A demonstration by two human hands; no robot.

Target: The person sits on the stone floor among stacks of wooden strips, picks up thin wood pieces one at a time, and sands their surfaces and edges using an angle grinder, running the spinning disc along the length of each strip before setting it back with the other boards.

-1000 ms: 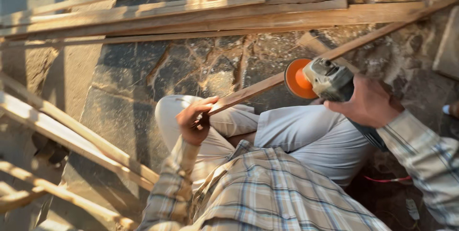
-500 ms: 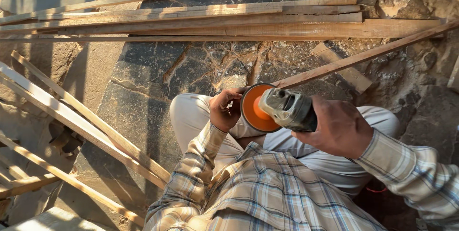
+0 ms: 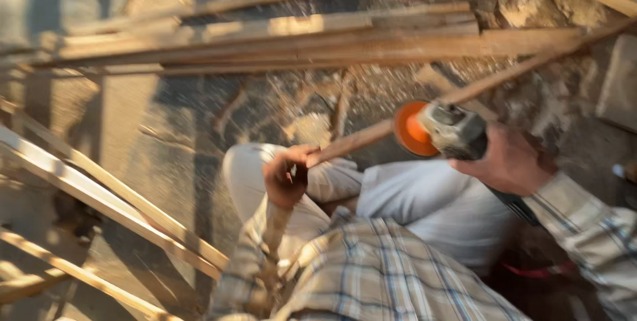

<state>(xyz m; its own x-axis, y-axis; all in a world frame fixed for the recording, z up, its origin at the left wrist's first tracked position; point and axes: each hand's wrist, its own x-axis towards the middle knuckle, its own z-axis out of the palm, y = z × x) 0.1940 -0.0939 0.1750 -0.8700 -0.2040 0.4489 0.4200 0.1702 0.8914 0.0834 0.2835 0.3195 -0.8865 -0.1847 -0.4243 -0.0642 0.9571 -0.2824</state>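
Since the wooden strip [image 3: 424, 105] is long, thin and light, it will likely flex and chatter, so the near end is the sound place to grip: the left hand [image 3: 286, 176] is fisted tight on that end over the knee, strip running far-right across the stone floor [image 3: 166, 135]. Right hand [image 3: 507, 161], wrist bent, is wrapped around the grinder [image 3: 451, 132], heavier, its orange disc [image 3: 410, 130] at the strip.

Plaid long-sleeved shirt [image 3: 371, 274] and pale trousers [image 3: 424, 208].
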